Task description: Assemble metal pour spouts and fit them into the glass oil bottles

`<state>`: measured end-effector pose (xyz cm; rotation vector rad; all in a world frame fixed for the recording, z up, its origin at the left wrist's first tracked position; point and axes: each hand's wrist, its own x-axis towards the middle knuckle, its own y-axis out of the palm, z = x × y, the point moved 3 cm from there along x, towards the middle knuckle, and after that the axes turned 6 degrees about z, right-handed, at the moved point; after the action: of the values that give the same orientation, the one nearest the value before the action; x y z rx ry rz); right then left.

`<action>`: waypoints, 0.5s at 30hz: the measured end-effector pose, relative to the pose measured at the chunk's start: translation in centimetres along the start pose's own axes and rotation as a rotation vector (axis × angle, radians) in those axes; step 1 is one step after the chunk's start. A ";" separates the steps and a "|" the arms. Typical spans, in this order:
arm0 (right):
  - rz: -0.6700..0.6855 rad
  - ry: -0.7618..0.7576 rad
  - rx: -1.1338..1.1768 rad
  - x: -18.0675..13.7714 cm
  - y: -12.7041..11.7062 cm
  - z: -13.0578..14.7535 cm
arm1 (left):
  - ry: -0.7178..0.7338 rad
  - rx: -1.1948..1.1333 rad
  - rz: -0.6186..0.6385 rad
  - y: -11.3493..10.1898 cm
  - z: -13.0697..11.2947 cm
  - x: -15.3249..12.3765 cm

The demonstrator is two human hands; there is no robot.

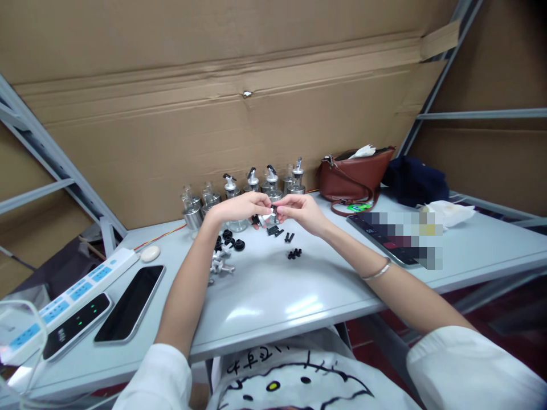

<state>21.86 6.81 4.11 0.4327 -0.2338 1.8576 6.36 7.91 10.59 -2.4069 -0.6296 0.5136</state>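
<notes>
Over the middle of the table my left hand (245, 206) is closed around a silver pourer spout (266, 218). My right hand (302, 212) meets it there, thumb and fingertips pinched at a small black piece (274, 209) on the spout. Whether that piece is fixed to the spout cannot be made out. Below the hands lie flat black strips (272, 230), more black strips (289, 237) and a cluster of small black plugs (294, 253). Round black caps (239, 245) and loose silver spouts (222, 266) rest beside my left forearm.
Glass bottles with metal sleeves (194, 215) line the back, some carrying pourers (253, 177). A brown handbag (352, 177) and a large phone-like device (384, 239) sit on the right. Leftward are a phone (130, 304), a power strip (81, 291) and a white round object (150, 253).
</notes>
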 end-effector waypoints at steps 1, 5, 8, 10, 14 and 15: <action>0.010 0.001 0.004 0.0 0.0 0.0 | 0.004 -0.015 0.004 0.0 0.1 0.0; 0.050 -0.016 -0.008 -0.1 0.4 0.2 | 0.022 -0.058 0.022 -0.1 0.4 0.1; 0.029 -0.053 -0.043 -0.1 0.5 0.4 | 0.022 -0.047 0.021 -0.1 0.4 0.1; 0.000 -0.060 -0.064 0.0 0.5 0.4 | 0.024 -0.012 0.018 -0.1 0.3 0.1; -0.031 -0.051 -0.077 -0.1 0.5 0.5 | 0.053 0.058 0.003 -0.1 0.0 0.2; -0.039 -0.051 -0.073 -0.1 0.6 0.5 | 0.063 0.068 0.002 -0.1 0.0 0.2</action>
<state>21.45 6.32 4.58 0.4319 -0.3246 1.7958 6.47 8.05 10.58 -2.3502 -0.5731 0.4510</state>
